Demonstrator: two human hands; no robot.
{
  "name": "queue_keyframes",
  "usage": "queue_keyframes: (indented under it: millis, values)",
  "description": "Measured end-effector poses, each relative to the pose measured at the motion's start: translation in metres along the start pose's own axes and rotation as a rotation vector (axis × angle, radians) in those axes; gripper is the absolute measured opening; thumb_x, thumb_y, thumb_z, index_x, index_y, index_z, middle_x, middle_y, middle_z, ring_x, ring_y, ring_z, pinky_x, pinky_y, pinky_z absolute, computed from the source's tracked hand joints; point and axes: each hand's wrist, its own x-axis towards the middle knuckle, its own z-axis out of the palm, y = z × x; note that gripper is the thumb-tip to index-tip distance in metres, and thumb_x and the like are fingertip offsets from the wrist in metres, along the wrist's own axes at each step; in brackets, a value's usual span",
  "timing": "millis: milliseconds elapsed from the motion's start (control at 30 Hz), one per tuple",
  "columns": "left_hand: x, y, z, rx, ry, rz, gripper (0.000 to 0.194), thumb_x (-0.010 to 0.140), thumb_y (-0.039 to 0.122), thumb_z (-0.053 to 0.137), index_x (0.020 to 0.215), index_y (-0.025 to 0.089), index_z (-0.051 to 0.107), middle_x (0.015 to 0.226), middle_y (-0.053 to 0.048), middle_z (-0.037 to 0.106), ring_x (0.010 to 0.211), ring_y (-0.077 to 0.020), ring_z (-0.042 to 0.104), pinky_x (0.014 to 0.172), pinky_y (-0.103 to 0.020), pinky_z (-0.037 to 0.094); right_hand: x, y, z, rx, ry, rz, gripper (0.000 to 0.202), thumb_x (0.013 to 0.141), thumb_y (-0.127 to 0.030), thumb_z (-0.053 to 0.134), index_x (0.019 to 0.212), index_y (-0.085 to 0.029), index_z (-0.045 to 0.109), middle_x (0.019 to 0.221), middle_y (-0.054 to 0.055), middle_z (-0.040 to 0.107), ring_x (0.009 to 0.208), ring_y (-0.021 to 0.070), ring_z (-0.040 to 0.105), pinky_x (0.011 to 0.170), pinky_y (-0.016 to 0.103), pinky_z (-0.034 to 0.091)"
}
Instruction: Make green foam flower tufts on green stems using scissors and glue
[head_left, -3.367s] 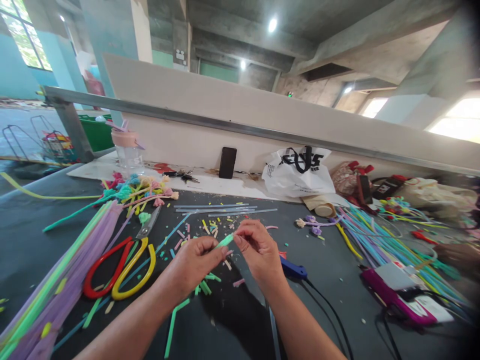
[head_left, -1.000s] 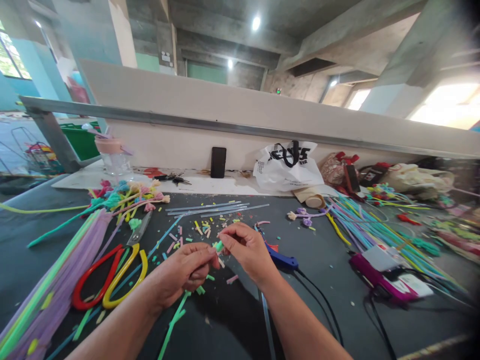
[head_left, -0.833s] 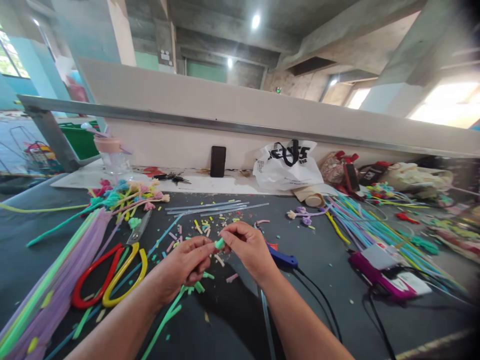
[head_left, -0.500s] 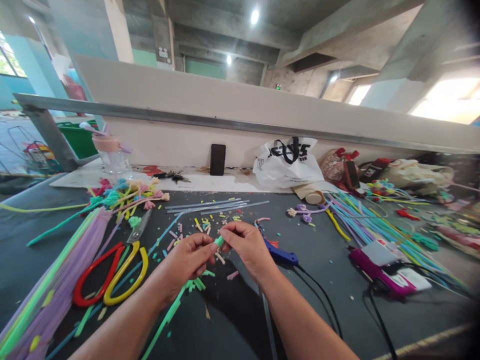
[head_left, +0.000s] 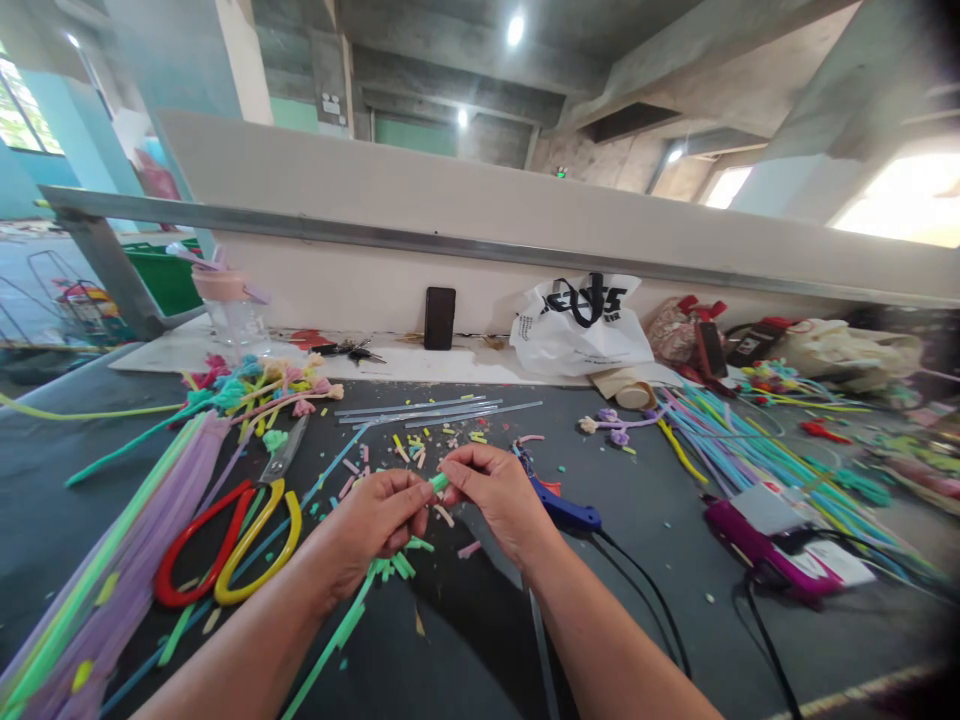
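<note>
Between my fingertips is a short light-green piece of chenille stem [head_left: 439, 482]. My left hand [head_left: 379, 520] pinches its left end, and my right hand [head_left: 499, 497] pinches the other. Just below my left hand, a green stem [head_left: 337, 640] with several short green cut pieces [head_left: 396, 566] lies on the dark table. Loose yellow and pink cut bits [head_left: 405, 450] are scattered beyond my fingers. Right of my right hand rests a blue glue gun [head_left: 568, 510], its nozzle partly hidden. Scissors [head_left: 281, 460] with red and yellow handles lie left of my left forearm.
A bundle of purple and green stems [head_left: 150, 540] lies at the left. Clear glue sticks [head_left: 420, 410] sit beyond the bits. A phone [head_left: 439, 318] and white bag [head_left: 581, 330] stand at the back. Coloured stems [head_left: 750, 450] and a magenta object with a cable [head_left: 765, 550] occupy the right.
The view has shifted slightly, so the scene sits a little further right. Both hands keep their pinch on the green piece with hardly any movement.
</note>
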Motion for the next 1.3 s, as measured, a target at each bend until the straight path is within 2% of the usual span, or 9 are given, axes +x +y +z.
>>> queue_keyframes:
  millis: [400, 667, 933, 1067, 1300]
  values:
    - [-0.0024, 0.0013, 0.001, -0.022, -0.005, 0.002, 0.033, 0.075, 0.047, 0.056, 0.067, 0.014, 0.053, 0.055, 0.003, 0.053, 0.037, -0.0021, 0.03, 0.038, -0.018, 0.014, 0.0005, -0.0008, -0.0018, 0.005, -0.035, 0.013, 0.018, 0.068, -0.033, 0.067, 0.067, -0.015, 0.064, 0.05, -0.003, 0.058, 0.047, 0.0091, 0.052, 0.054, 0.022, 0.042]
    - [-0.0024, 0.003, -0.0013, -0.048, -0.005, 0.016, 0.032, 0.075, 0.045, 0.055, 0.066, 0.014, 0.053, 0.053, 0.003, 0.053, 0.036, -0.0021, 0.029, 0.039, -0.019, 0.013, 0.0024, 0.0, -0.0068, -0.042, -0.033, 0.002, 0.03, 0.075, -0.044, 0.059, 0.08, -0.016, 0.068, 0.053, -0.002, 0.06, 0.049, 0.0108, 0.055, 0.054, 0.024, 0.044]
    - [-0.0031, 0.0039, -0.001, -0.047, -0.009, 0.029, 0.029, 0.077, 0.041, 0.054, 0.066, 0.014, 0.052, 0.052, 0.004, 0.051, 0.035, -0.0017, 0.027, 0.038, -0.019, 0.012, 0.0016, -0.0036, -0.0064, -0.098, -0.041, -0.038, 0.022, 0.073, -0.039, 0.062, 0.067, -0.017, 0.063, 0.047, -0.006, 0.051, 0.042, 0.0081, 0.048, 0.047, 0.022, 0.039]
    - [-0.0025, 0.0031, -0.0007, -0.034, 0.005, 0.032, 0.031, 0.075, 0.043, 0.055, 0.064, 0.015, 0.052, 0.05, 0.004, 0.051, 0.035, -0.0018, 0.027, 0.038, -0.019, 0.011, 0.0009, -0.0016, -0.0029, -0.086, -0.065, -0.015, 0.019, 0.071, -0.035, 0.064, 0.065, -0.018, 0.059, 0.044, -0.007, 0.051, 0.04, 0.0085, 0.049, 0.046, 0.021, 0.038]
    - [-0.0014, 0.0043, -0.0006, -0.021, -0.001, 0.029, 0.032, 0.075, 0.044, 0.055, 0.064, 0.015, 0.051, 0.05, 0.004, 0.049, 0.034, -0.0015, 0.024, 0.037, -0.019, 0.01, 0.0014, 0.0006, -0.0012, -0.068, -0.069, 0.008, 0.014, 0.071, -0.03, 0.062, 0.067, -0.018, 0.057, 0.05, -0.007, 0.055, 0.042, 0.008, 0.053, 0.047, 0.02, 0.041]
